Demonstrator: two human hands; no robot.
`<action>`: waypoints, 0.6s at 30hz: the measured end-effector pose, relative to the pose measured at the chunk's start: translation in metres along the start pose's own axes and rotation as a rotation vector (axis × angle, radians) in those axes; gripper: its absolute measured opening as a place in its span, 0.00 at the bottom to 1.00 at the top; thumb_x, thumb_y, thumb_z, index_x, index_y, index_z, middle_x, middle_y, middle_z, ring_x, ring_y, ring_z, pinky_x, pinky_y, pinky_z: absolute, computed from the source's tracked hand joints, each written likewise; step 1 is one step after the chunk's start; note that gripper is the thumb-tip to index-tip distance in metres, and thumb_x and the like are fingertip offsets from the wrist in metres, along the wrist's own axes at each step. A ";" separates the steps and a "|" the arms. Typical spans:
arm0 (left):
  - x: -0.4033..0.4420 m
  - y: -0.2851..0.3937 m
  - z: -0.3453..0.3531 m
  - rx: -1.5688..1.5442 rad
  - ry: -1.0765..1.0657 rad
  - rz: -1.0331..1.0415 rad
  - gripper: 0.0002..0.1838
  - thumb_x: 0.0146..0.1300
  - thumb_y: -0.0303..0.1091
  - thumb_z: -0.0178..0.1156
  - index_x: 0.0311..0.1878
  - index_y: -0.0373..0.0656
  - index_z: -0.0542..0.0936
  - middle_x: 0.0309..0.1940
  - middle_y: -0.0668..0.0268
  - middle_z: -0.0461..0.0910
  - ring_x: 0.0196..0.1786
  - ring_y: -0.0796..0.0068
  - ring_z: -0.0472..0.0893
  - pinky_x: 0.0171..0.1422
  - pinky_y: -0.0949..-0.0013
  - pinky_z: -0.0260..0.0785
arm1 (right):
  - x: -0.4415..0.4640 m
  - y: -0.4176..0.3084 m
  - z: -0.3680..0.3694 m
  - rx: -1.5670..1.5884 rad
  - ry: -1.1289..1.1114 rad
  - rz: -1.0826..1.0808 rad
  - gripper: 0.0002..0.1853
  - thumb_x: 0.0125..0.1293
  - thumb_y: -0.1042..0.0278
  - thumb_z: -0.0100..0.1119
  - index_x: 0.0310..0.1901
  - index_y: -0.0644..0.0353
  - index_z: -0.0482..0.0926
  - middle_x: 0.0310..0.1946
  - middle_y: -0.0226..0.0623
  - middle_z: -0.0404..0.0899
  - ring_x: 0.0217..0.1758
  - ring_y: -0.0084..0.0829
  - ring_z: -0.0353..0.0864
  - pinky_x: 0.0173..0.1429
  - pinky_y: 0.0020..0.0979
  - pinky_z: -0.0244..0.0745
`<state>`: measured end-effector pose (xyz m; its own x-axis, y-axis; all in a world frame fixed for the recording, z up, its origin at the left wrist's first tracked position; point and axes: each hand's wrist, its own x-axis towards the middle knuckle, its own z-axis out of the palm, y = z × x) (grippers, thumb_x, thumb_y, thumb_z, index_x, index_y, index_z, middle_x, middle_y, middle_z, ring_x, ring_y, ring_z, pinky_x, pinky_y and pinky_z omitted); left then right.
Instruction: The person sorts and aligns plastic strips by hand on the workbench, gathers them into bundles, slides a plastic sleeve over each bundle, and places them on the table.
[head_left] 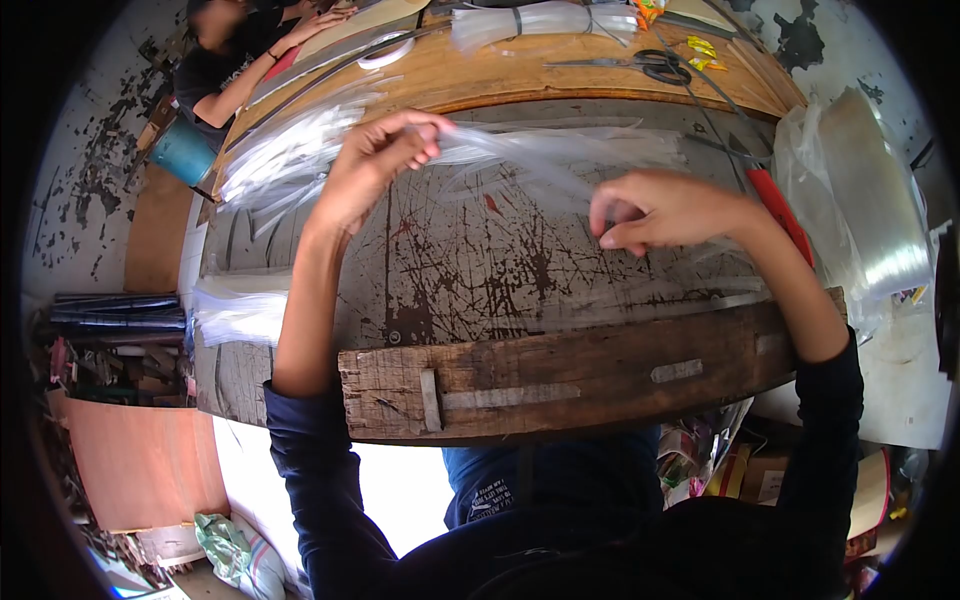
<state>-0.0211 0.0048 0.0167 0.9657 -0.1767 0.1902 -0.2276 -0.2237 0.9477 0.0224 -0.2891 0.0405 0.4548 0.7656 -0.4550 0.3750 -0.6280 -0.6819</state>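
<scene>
A clear plastic strip [530,165] stretches, blurred, above the scratched work table [470,265]. Its left end is pinched between the thumb and fingers of my left hand [385,160]. Curled fingers on my right hand [650,212] are closed near the strip's right end; whether they grip it is too blurred to tell. Behind the strip lies a pile of clear strips [620,147]. More strips spread at the back left [285,160], and a white bundle [240,308] rests beside my left forearm.
A worn wooden beam [560,375] runs along the near edge. Large scissors [640,65], a tape roll [386,52] and a tied strip bundle [545,25] lie on the rear board. A clear plastic roll [870,190] stands right. Another person [225,75] is at the back left.
</scene>
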 end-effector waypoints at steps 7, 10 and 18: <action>0.005 -0.012 0.002 0.099 0.109 -0.084 0.12 0.65 0.34 0.54 0.46 0.37 0.78 0.29 0.72 0.75 0.32 0.87 0.70 0.40 0.83 0.63 | -0.008 0.020 -0.032 -0.042 0.008 0.007 0.11 0.67 0.62 0.49 0.36 0.62 0.72 0.15 0.26 0.68 0.20 0.16 0.66 0.26 0.23 0.61; 0.009 -0.023 0.010 0.215 0.120 -0.081 0.12 0.64 0.34 0.55 0.46 0.38 0.79 0.29 0.69 0.78 0.33 0.85 0.72 0.41 0.80 0.65 | -0.008 0.028 -0.046 -0.011 0.125 0.053 0.13 0.68 0.61 0.46 0.32 0.62 0.73 0.14 0.25 0.66 0.20 0.16 0.65 0.26 0.22 0.60; 0.013 -0.036 0.019 0.323 0.265 -0.011 0.10 0.61 0.33 0.58 0.45 0.45 0.81 0.31 0.65 0.82 0.39 0.79 0.79 0.45 0.75 0.69 | -0.032 0.039 -0.063 -0.527 0.253 0.166 0.11 0.63 0.63 0.54 0.28 0.63 0.73 0.17 0.30 0.73 0.21 0.17 0.72 0.27 0.25 0.63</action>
<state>-0.0028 -0.0075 -0.0199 0.9575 0.0707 0.2797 -0.2037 -0.5209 0.8289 0.0728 -0.3470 0.0646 0.6952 0.6349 -0.3370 0.6027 -0.7703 -0.2081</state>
